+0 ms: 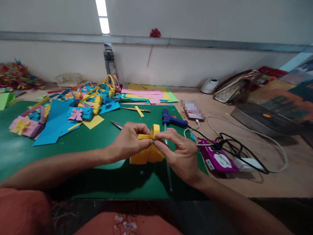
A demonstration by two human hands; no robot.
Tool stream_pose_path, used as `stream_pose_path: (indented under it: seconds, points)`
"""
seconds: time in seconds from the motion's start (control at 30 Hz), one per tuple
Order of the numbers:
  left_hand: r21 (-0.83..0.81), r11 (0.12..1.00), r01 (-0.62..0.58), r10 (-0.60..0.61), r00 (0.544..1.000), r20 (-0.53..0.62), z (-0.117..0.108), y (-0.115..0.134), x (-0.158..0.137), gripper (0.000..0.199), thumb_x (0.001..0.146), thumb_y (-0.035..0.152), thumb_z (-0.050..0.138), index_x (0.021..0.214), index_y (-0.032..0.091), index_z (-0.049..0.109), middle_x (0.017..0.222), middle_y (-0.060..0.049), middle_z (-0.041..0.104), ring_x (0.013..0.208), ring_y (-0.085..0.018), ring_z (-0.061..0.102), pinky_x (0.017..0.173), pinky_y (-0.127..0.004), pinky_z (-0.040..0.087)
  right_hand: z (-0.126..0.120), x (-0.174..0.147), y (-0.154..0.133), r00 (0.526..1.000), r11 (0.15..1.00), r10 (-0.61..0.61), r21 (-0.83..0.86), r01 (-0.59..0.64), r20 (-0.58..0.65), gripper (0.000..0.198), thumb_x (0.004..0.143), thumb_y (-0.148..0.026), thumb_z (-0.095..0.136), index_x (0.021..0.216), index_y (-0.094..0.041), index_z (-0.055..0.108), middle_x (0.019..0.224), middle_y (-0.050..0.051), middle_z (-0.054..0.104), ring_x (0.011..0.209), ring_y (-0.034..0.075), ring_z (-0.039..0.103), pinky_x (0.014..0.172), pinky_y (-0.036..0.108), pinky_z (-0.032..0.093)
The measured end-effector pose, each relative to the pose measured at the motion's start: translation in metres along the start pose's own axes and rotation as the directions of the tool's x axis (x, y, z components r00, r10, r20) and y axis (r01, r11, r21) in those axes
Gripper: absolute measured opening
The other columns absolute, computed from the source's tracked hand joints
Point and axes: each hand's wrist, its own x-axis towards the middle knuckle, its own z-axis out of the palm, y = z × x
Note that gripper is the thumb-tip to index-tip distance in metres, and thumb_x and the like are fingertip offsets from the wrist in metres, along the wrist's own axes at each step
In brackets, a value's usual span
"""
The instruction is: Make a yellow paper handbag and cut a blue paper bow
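Between my hands, above the green cutting mat [102,176], is a small yellow paper basket [147,155] with a looped strip handle [155,129] standing up from its top edge. My left hand [130,140] is closed, pinching the rim from the left. On the other side my right hand [179,151] pinches the same rim, thumb and index finger meeting near the handle's foot. The fingers hide part of the basket. Scissors [116,124] lie partly behind my left hand. A blue glue gun [172,119] rests just beyond my right hand, its clear glue stick reaching toward me.
Finished paper baskets [96,98] and a blue paper sheet [57,122] occupy the left. Coloured sheets [146,92] lie at the back, with a craft knife [137,110] nearer. To the right are a phone [193,111], a purple power strip [216,158] and tangled cables [241,147].
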Motion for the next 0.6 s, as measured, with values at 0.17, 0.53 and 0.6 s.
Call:
stream_pose_path:
  seconds: [0.17,0.53,0.6]
  points:
    - [0.004,0.994,-0.107,0.107,0.992,-0.067,0.002,-0.002,0.000,0.013,0.063,0.013,0.064,0.066,0.015,0.052,0.066,0.003,0.057,0.060,-0.008,0.052,0.055,-0.018,0.041,0.001,-0.001,0.001,1.000,0.998,0.017,-0.057,-0.018,-0.007,0.006,0.078,-0.017,0.063,0.081,-0.022,0.066,0.077,0.000,0.071,0.068,0.016,0.063,0.081,0.038,0.046]
    - [0.158,0.915,-0.372,0.387,0.919,-0.080,0.004,-0.013,-0.003,0.014,0.069,0.008,0.062,0.070,0.016,0.050,0.068,0.003,0.057,0.062,-0.008,0.055,0.059,-0.018,0.046,-0.001,0.000,0.003,0.999,0.990,-0.038,-0.132,0.039,0.007,0.008,0.078,-0.015,0.064,0.082,-0.021,0.066,0.076,-0.002,0.072,0.063,0.014,0.064,0.089,0.039,0.045]
    - [0.208,0.893,-0.398,0.421,0.904,-0.077,0.004,-0.011,-0.004,0.013,0.070,0.008,0.061,0.070,0.016,0.051,0.067,0.003,0.058,0.062,-0.008,0.055,0.057,-0.018,0.045,-0.004,0.001,0.001,0.999,0.989,-0.034,-0.142,0.039,0.033,0.008,0.078,-0.015,0.063,0.083,-0.021,0.066,0.076,-0.002,0.072,0.063,0.014,0.064,0.088,0.039,0.045]
